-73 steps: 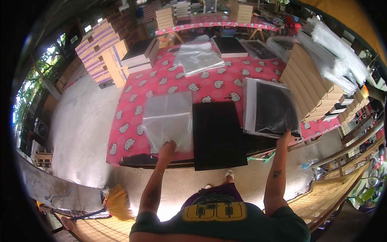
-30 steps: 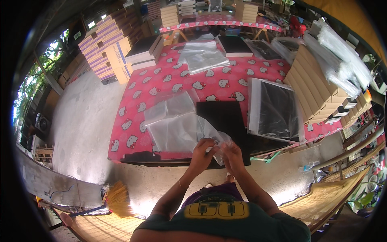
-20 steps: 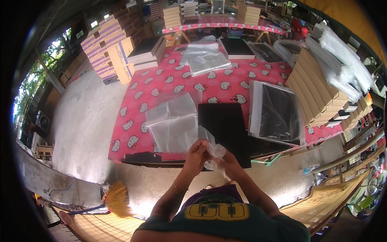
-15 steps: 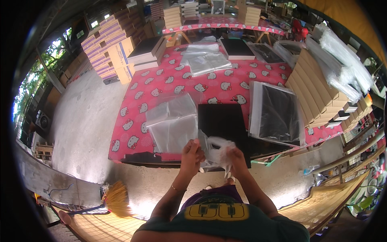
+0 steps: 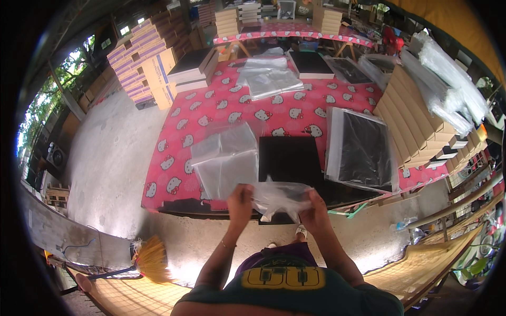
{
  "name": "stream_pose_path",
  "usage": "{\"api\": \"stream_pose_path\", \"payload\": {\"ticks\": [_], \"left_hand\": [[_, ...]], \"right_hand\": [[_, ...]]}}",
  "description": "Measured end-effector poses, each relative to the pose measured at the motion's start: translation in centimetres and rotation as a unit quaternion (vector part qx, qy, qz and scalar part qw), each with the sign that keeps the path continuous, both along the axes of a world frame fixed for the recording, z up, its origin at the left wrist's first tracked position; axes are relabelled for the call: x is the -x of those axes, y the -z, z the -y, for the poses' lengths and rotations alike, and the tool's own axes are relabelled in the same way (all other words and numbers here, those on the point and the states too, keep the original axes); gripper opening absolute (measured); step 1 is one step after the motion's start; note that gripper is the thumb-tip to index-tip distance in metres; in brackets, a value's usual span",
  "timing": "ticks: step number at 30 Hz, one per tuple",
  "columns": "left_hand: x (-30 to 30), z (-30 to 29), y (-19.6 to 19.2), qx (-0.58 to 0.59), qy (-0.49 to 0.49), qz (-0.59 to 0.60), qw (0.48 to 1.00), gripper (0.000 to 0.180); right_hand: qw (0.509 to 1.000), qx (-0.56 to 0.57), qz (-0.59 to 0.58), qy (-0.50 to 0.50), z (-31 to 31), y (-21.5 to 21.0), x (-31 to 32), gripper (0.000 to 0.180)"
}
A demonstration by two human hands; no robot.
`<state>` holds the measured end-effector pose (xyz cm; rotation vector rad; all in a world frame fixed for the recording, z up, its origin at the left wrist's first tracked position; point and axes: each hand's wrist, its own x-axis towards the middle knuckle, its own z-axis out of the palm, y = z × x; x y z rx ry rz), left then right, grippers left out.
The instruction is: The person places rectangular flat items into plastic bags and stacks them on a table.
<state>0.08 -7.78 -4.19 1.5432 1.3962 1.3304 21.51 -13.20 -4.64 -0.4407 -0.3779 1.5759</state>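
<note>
Between my two hands a clear plastic bag [image 5: 282, 197] is stretched sideways, just in front of the table's near edge. My left hand [image 5: 241, 201] grips its left end and my right hand [image 5: 314, 207] its right end. Behind the bag, a flat black panel [image 5: 290, 158] lies on the table, its near part partly covered by the bag. To its left rests a pile of clear plastic bags [image 5: 224, 163], close to my left hand. On the right are black panels in clear bags [image 5: 361, 150].
The pink patterned table [image 5: 211, 113] carries more clear bags [image 5: 271, 79] and stacked black-topped panels [image 5: 308, 63] at its far side. Brown cartons [image 5: 411, 118] and plastic rolls [image 5: 453, 79] stand at right. Stacked boxes [image 5: 142, 68] are at far left, a broom [image 5: 152, 259] at lower left.
My hands have moved apart, the left one leftward and the right one slightly right. The bag, crumpled before, is now pulled wide between them.
</note>
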Motion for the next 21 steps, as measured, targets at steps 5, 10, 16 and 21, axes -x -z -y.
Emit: {"api": "stream_pose_path", "payload": {"ticks": [5, 10, 16, 21], "left_hand": [[0.3, -0.2, -0.3, 0.064, 0.105, 0.228, 0.966, 0.011], [1.8, 1.0, -2.3, 0.146, 0.137, 0.377, 0.904, 0.015], [4.4, -0.9, -3.7, -0.001, 0.048, -0.003, 0.999, 0.061], [-2.2, 1.6, -10.6, -0.187, 0.299, -0.163, 0.921, 0.063]], "right_hand": [[0.986, -0.002, 0.143, -0.088, 0.7, -0.6, 1.2, 0.033], [0.989, 0.076, 0.088, -0.089, 0.9, -1.5, -0.9, 0.05], [0.851, -0.205, 0.48, -0.055, -0.3, -5.0, -4.4, 0.03], [0.745, -0.332, 0.549, -0.183, -0.3, -9.1, -1.8, 0.018]]}}
